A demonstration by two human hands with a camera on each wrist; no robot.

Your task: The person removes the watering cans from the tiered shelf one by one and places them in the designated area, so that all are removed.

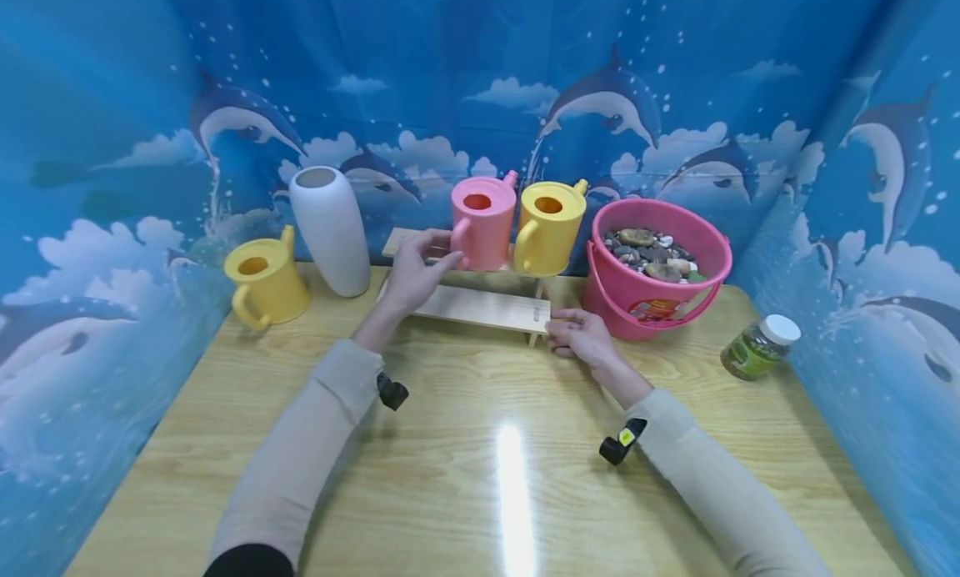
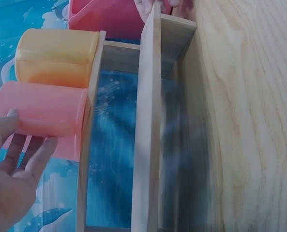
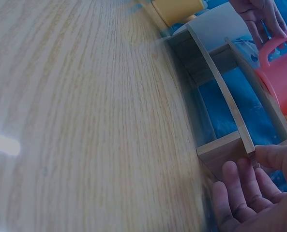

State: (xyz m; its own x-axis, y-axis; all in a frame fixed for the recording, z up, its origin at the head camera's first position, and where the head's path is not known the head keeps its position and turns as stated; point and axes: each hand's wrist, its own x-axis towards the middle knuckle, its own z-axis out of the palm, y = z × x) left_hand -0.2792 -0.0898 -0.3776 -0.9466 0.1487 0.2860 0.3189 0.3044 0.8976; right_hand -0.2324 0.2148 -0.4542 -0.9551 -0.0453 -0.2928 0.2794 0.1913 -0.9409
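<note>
Can't read the label on the little green jar [image 1: 757,348], way too small. The pink watering can [image 2: 44,116] has its spout and handle out of frame in the left wrist view. Left hand [image 2: 10,179] is cropped at the corner there. Right hand [image 3: 259,193] is cut off at the bottom edge, and the wooden shelf [image 3: 220,96] looks smeary.

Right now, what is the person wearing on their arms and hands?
Both arms are in long, plain beige sleeves, with a dark cuff or layer at the left upper arm. The left hand and right hand are bare: no gloves. A small black device sits under the left wrist, and a black one with a yellow mark under the right.
</note>
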